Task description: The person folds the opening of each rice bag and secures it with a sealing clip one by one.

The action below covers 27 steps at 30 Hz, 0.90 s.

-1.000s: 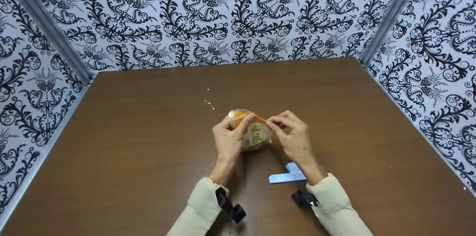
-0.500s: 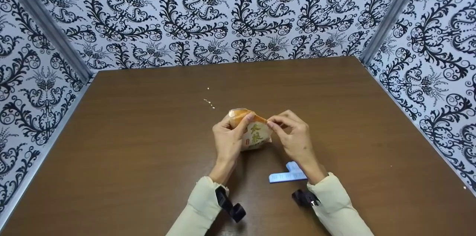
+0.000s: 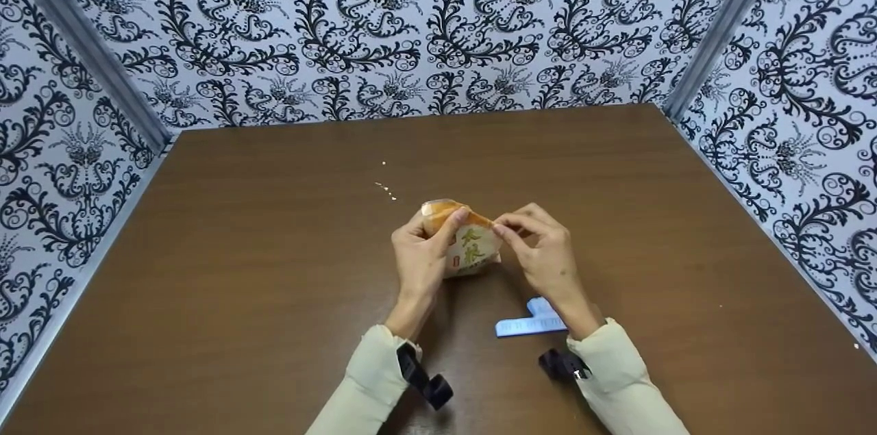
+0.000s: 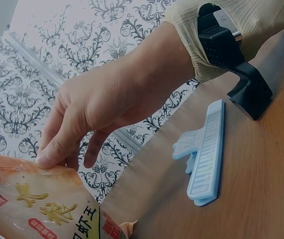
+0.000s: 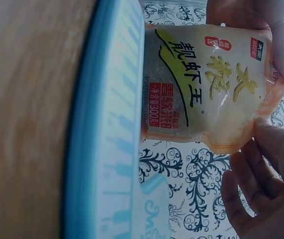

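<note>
A small plastic bag of rice [image 3: 473, 250], with an orange top edge and gold printed characters, stands on the table between the hands. My left hand [image 3: 421, 257] grips its upper left part, the thumb lying across the front near the top. At the upper right corner of the bag, my right hand [image 3: 545, 253] pinches the folded edge between thumb and fingertips. The right wrist view shows the printed front of the rice bag [image 5: 206, 84] sideways. A light blue bag clip [image 3: 527, 327] lies on the table below the right hand, partly covered by the right wrist.
The brown wooden table [image 3: 274, 250] is bounded by patterned walls [image 3: 438, 31] at the back and sides. Several small white bits [image 3: 386, 190] lie beyond the bag. In the left wrist view the bag clip [image 4: 206, 154] rests near the right forearm.
Almost nothing differs. Both hands keep their hold on the rice bag, and the right fingertips have shifted very slightly to the right along its top edge.
</note>
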{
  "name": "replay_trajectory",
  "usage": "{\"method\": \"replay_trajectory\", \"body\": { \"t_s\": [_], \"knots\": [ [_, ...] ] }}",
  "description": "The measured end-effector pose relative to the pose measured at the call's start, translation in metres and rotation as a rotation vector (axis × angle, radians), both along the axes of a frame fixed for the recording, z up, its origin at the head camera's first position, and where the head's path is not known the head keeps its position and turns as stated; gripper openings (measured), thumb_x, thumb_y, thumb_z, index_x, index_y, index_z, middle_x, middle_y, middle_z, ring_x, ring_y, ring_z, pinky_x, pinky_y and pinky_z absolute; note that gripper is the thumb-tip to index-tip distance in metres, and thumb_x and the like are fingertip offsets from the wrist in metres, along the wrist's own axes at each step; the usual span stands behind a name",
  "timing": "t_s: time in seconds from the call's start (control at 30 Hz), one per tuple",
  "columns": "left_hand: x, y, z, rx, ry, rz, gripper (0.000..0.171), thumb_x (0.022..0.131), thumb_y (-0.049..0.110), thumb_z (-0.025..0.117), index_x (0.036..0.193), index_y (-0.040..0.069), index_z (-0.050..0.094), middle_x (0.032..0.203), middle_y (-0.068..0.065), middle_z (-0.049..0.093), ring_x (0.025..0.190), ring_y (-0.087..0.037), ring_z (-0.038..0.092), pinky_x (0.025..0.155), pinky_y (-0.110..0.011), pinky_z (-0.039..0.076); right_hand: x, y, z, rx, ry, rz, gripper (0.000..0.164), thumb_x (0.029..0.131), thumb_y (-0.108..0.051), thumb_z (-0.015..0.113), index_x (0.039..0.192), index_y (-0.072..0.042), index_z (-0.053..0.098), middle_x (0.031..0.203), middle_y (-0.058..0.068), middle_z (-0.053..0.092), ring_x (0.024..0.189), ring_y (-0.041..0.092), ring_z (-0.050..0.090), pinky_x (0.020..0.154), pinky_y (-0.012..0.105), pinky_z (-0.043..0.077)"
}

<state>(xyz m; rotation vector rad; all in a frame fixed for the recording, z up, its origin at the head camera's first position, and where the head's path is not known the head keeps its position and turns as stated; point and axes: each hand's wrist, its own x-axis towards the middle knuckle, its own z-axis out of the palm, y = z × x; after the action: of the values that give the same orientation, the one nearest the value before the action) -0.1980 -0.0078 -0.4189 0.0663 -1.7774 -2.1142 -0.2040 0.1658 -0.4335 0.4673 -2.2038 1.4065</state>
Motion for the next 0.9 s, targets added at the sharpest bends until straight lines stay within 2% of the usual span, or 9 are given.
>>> {"method": "replay_trajectory", "body": {
  "t_s": [0.3,0.57,0.9],
  "knots": [
    [0.0007,-0.0013,0.0005,0.014,0.017,-0.018,0.016,0.087,0.009,0.084,0.093,-0.005,0.078,0.079,-0.003,0.075,0.066,-0.006,0.063,0.061,-0.019,0.052,-0.0009,0.0009,-0.0012,-0.01,0.004,0.006,0.003,0.091,-0.013,0.079,0.093,-0.014,0.082,0.089,0.0,0.071,0.082,0.008,0.065,0.076,0.022,0.055],
    [0.0003,-0.0007,0.0006,0.009,0.015,-0.008,0.015,0.087,0.009,0.084,0.092,-0.004,0.079,0.078,-0.002,0.075,0.064,-0.006,0.062,0.06,-0.019,0.051,-0.001,0.0021,-0.0015,-0.003,0.007,0.008,0.003,0.092,-0.014,0.079,0.093,-0.014,0.081,0.089,0.0,0.071,0.083,0.007,0.064,0.076,0.025,0.056],
    [0.002,-0.0011,0.0019,0.004,-0.003,0.01,0.016,0.086,0.01,0.085,0.089,-0.004,0.078,0.071,0.003,0.07,0.062,-0.006,0.06,0.058,-0.019,0.05,-0.0011,0.0031,-0.0025,-0.001,-0.002,0.029,0.003,0.092,-0.013,0.078,0.094,-0.013,0.081,0.09,0.0,0.07,0.082,0.008,0.064,0.076,0.017,0.054]
  ]
}}
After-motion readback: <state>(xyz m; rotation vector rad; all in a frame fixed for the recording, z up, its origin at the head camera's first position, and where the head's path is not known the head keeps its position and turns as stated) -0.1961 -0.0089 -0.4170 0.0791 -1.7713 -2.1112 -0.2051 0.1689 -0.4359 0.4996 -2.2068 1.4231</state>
